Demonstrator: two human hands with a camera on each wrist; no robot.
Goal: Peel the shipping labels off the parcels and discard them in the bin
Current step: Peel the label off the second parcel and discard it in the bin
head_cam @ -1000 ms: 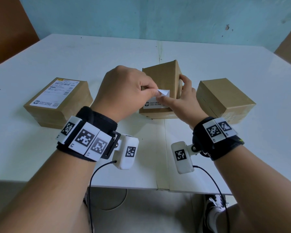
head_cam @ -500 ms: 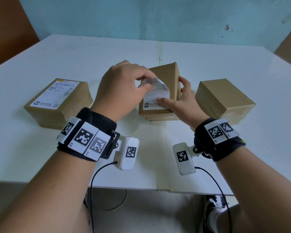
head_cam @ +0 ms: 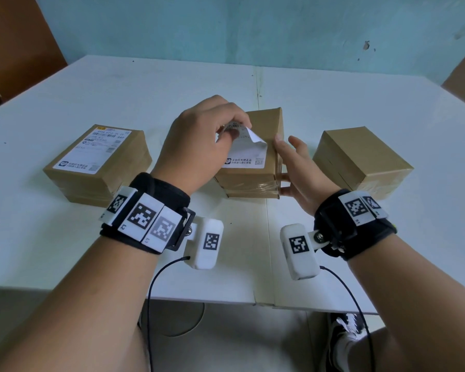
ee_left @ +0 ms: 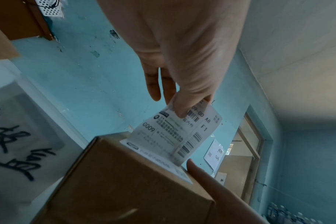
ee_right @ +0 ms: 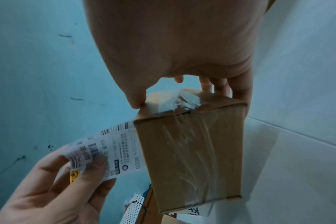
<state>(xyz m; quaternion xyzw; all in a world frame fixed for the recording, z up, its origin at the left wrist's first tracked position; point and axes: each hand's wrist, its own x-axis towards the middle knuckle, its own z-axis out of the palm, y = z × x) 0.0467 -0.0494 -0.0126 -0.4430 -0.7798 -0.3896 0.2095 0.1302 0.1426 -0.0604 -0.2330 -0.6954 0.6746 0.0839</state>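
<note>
Three brown cardboard parcels stand in a row on the white table (head_cam: 65, 237). The middle parcel (head_cam: 265, 122) carries a white shipping label (head_cam: 249, 154), lifted from its far end and still stuck along its near strip. My left hand (head_cam: 232, 131) pinches the raised end of the label (ee_left: 184, 130) between thumb and fingers. My right hand (head_cam: 293, 162) grips the parcel's right side, thumb on the top edge (ee_right: 136, 100), fingers behind the parcel (ee_right: 192, 144). The left parcel (head_cam: 124, 178) bears a whole label (head_cam: 91, 151). The right parcel (head_cam: 360, 159) shows bare cardboard.
A translucent white container with black handwriting (ee_left: 19, 136) shows at the left of the left wrist view. Blue wall rises behind the table. Brown boards stand at both back corners. A shoe (head_cam: 344, 342) is visible below the table's near edge.
My left hand has pulled the label up and back, baring more of its underside. My right hand has left the label's face and moved to the parcel's right side.
</note>
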